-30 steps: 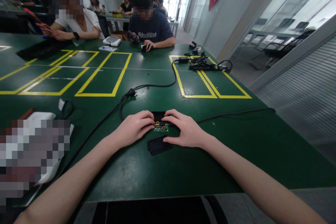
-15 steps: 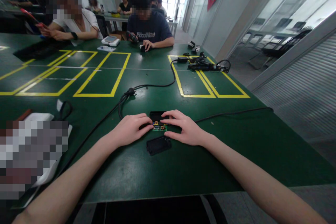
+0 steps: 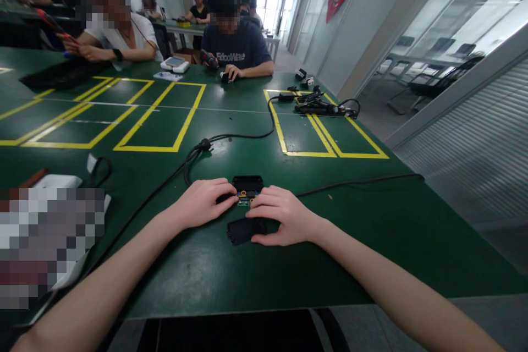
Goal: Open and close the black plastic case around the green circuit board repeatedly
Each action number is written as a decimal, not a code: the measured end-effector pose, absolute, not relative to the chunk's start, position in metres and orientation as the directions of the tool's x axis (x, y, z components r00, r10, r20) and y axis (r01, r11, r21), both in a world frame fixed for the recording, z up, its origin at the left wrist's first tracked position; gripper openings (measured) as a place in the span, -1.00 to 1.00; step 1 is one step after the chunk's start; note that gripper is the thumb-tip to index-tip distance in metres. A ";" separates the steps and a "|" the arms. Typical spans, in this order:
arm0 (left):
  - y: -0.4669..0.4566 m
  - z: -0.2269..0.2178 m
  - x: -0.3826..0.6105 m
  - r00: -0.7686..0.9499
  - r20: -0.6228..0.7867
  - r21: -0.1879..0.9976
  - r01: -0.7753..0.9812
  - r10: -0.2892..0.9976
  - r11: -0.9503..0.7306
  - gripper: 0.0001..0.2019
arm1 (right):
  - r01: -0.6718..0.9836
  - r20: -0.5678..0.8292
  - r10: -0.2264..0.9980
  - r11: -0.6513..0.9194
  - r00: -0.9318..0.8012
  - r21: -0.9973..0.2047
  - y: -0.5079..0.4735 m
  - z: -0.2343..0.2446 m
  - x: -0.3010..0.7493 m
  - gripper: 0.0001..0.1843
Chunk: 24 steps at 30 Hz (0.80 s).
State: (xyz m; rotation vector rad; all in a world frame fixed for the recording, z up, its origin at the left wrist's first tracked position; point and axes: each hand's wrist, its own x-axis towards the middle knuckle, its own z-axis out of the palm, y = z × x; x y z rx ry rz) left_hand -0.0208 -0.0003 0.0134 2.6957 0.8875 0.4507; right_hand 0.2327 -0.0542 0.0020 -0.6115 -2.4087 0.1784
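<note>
A small green circuit board [image 3: 243,203] with copper-wound coils lies on the green table in front of me. My left hand [image 3: 203,202] pinches its left end between thumb and fingers. Just behind the board sits a black plastic case half [image 3: 247,180], hollow side up. The other piece, a black plastic cover [image 3: 240,231], is nearer to me. My right hand [image 3: 284,215] has its fingers along the cover's far edge and its thumb at the near edge. Those fingers hide the board's right part.
Black cables [image 3: 231,136] run across the green table [image 3: 198,280] on both sides of the board. A pixelated white item [image 3: 49,242] lies at left. Far right, black cabled parts [image 3: 322,107] rest by yellow tape. Two people sit opposite, one holding a dark tool [image 3: 209,59].
My right hand has moved from beside the circuit board toward me and onto the black cover. My left hand stays at the board. The view has shifted slightly.
</note>
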 end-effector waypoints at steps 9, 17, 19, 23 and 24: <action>0.002 0.012 -0.020 0.749 0.243 0.300 0.547 0.617 -0.782 -0.74 | 0.500 0.465 0.580 0.814 -0.670 -0.295 -0.051 0.003 0.242 -0.66; 0.004 0.015 -0.021 0.763 0.228 0.273 0.546 0.605 -0.792 -0.74 | 0.655 0.350 0.750 0.662 -0.562 -0.365 -0.035 0.006 0.264 -0.88; 0.004 0.015 -0.021 0.757 0.233 0.294 0.543 0.610 -0.786 -0.74 | 0.669 0.299 0.770 0.638 -0.563 -0.382 -0.032 0.004 0.267 -0.92; 0.004 0.015 -0.022 0.727 0.257 0.397 0.522 0.637 -0.755 -0.78 | 0.683 0.276 0.794 0.607 -0.542 -0.405 -0.031 0.002 0.267 -0.88; 0.004 0.015 -0.022 0.711 0.265 0.445 0.510 0.652 -0.737 -0.79 | 0.684 0.270 0.802 0.596 -0.532 -0.421 -0.032 0.002 0.266 -0.87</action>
